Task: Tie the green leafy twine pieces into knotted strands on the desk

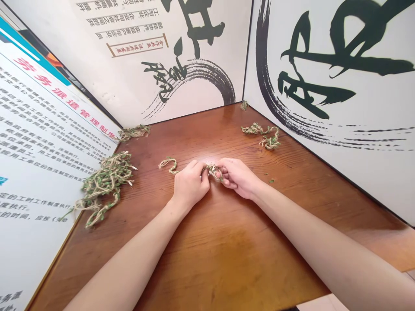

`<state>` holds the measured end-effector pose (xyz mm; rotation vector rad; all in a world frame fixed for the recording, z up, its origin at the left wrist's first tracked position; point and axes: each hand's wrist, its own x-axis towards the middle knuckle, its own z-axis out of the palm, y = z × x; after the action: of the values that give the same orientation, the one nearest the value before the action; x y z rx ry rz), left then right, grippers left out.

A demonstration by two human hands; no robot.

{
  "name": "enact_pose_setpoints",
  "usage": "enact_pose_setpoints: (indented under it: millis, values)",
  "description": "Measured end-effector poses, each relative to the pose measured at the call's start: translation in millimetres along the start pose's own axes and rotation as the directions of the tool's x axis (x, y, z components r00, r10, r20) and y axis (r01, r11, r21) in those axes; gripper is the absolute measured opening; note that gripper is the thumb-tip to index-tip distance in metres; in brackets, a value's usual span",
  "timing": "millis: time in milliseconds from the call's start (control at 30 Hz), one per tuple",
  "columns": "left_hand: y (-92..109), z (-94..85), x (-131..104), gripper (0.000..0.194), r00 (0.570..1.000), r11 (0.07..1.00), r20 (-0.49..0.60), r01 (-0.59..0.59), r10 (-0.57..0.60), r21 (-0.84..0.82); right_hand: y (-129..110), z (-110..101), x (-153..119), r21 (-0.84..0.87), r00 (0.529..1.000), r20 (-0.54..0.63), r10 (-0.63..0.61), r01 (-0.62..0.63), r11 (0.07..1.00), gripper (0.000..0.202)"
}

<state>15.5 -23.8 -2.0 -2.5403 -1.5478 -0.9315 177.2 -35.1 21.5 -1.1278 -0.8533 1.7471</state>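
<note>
Both my hands meet over the middle of the wooden table, closed on a piece of twine (213,170) in tan and green. My left hand (191,182) pinches its left part between thumb and fingers. My right hand (238,176) grips the right part, where the strand is bunched into loops; whether it is knotted there I cannot tell. A curved tail of twine (168,164) lies on the table just left of my left hand, and its link to the held piece is hidden behind that hand.
A big heap of tan and green twine (108,183) lies along the left edge, with a smaller bunch (134,132) behind it. Loose twine pieces (269,139) rest at the back right, and a small tuft (244,105) sits in the far corner. Printed panels (324,86) wall the table (207,250).
</note>
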Motion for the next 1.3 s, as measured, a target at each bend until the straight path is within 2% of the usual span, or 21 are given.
enact_pose_setpoints:
  millis: [67, 100, 133, 200, 267, 333, 400, 433, 500, 600, 667, 733, 767, 800, 833, 900, 967, 1033, 1133, 1200, 1300]
  values:
    - [-1.6, 0.4, 0.2, 0.016, 1.0, 1.0, -0.013, 0.028, -0.028, -0.009, 2.6, -3.7, 0.1, -0.215, 0.996, 0.023, -0.086, 0.089, 0.973, 0.015]
    - [-2.1, 0.5, 0.3, 0.015, 0.999, 0.999, -0.019, 0.041, -0.042, -0.017, 4.2, -6.3, 0.8, -0.331, 0.983, 0.043, -0.176, 0.18, 0.926, 0.013]
    - [-2.2, 0.5, 0.5, 0.015, 0.998, 0.998, -0.027, 0.053, -0.054, -0.026, 5.9, -9.1, 1.8, -0.43, 0.955, 0.074, -0.287, 0.291, 0.855, 0.008]
    - [-1.8, 0.4, 1.0, 0.014, 0.997, 0.997, -0.033, 0.066, -0.067, -0.05, 8.2, -14.2, 3.8, -0.517, 0.851, 0.134, -0.507, 0.497, 0.697, 0.013]
    - [-1.0, 0.3, 1.4, 0.015, 0.996, 0.995, -0.032, 0.076, -0.079, -0.071, 8.7, -17.1, 5.1, -0.416, 0.78, 0.148, -0.608, 0.607, 0.677, 0.021]
    - [-1.2, 0.8, 1.8, 0.015, 0.995, 0.993, -0.025, 0.09, -0.092, -0.079, 7.9, -17.2, 5.4, -0.213, 0.799, 0.14, -0.584, 0.601, 0.771, 0.032]
    - [-2.8, 1.7, 2.1, 0.015, 0.993, 0.99, -0.022, 0.118, -0.12, -0.076, 7.2, -16.2, 5.3, -0.137, 0.839, 0.134, -0.527, 0.542, 0.829, 0.041]
    - [-4.0, 2.3, 2.2, 0.015, 0.99, 0.988, -0.024, 0.134, -0.136, -0.076, 7.2, -16.0, 5.4, -0.197, 0.843, 0.114, -0.525, 0.537, 0.82, 0.043]
    - [-6.5, 3.0, 2.5, 0.016, 0.985, 0.982, -0.023, 0.168, -0.17, -0.082, 8.0, -17.5, 7.2, -0.457, 0.814, 0.042, -0.58, 0.532, 0.713, 0.043]
    - [-8.2, 2.7, 3.8, 0.017, 0.975, 0.971, 0.011, 0.222, -0.222, -0.091, 9.3, -25.0, 12.8, -0.763, 0.681, -0.102, -0.725, 0.414, 0.496, 0.04]
    - [-7.6, 1.8, 5.5, 0.017, 0.963, 0.957, 0.049, 0.27, -0.266, -0.104, 8.1, -30.6, 15.1, -0.812, 0.557, -0.202, -0.805, 0.364, 0.456, 0.041]
    - [-6.3, 0.7, 7.5, 0.021, 0.951, 0.941, 0.078, 0.307, -0.299, -0.143, 5.0, -32.4, 13.0, -0.804, 0.412, -0.236, -0.88, 0.426, 0.415, 0.043]
    - [-5.8, 0.2, 8.3, 0.023, 0.948, 0.933, 0.089, 0.316, -0.304, -0.172, 3.4, -31.1, 10.1, -0.774, 0.364, -0.22, -0.905, 0.5, 0.389, 0.042]
    - [-5.4, -0.2, 8.9, 0.025, 0.948, 0.927, 0.096, 0.316, -0.302, -0.202, 2.2, -28.2, 6.6, -0.722, 0.354, -0.185, -0.917, 0.584, 0.372, 0.037]
    - [-5.3, -0.4, 9.2, 0.026, 0.951, 0.922, 0.101, 0.308, -0.292, -0.234, 1.9, -24.2, 2.9, -0.647, 0.394, -0.136, -0.909, 0.66, 0.382, 0.029]
    - [-5.6, -0.7, 8.9, 0.027, 0.96, 0.916, 0.105, 0.279, -0.259, -0.289, 4.1, -14.5, -2.3, -0.532, 0.579, -0.009, -0.815, 0.688, 0.494, 0.011]
    - [-6.1, -0.7, 7.8, 0.029, 0.972, 0.914, 0.091, 0.235, -0.217, -0.329, 9.5, -6.2, -2.5, -0.522, 0.73, 0.046, -0.682, 0.599, 0.607, 0.019]
    - [-6.1, -1.0, 6.6, 0.03, 0.983, 0.914, 0.081, 0.181, -0.162, -0.363, 15.1, -1.8, 1.9, -0.489, 0.823, 0.025, -0.568, 0.505, 0.711, 0.028]
    - [-4.4, -1.9, 5.2, 0.028, 0.994, 0.902, 0.109, 0.071, -0.026, -0.426, 19.3, -2.6, 10.2, -0.295, 0.896, 0.014, -0.444, 0.428, 0.854, 0.031]
    - [-2.6, -2.7, 4.9, 0.026, 0.991, 0.898, 0.117, -0.007, 0.065, -0.44, 19.7, -5.4, 14.2, -0.186, 0.903, 0.008, -0.429, 0.423, 0.887, 0.032]
    - [-0.8, -4.1, 5.3, 0.023, 0.99, 0.914, 0.09, -0.063, 0.107, -0.4, 20.5, -9.1, 18.1, -0.167, 0.884, -0.022, -0.466, 0.456, 0.874, 0.032]
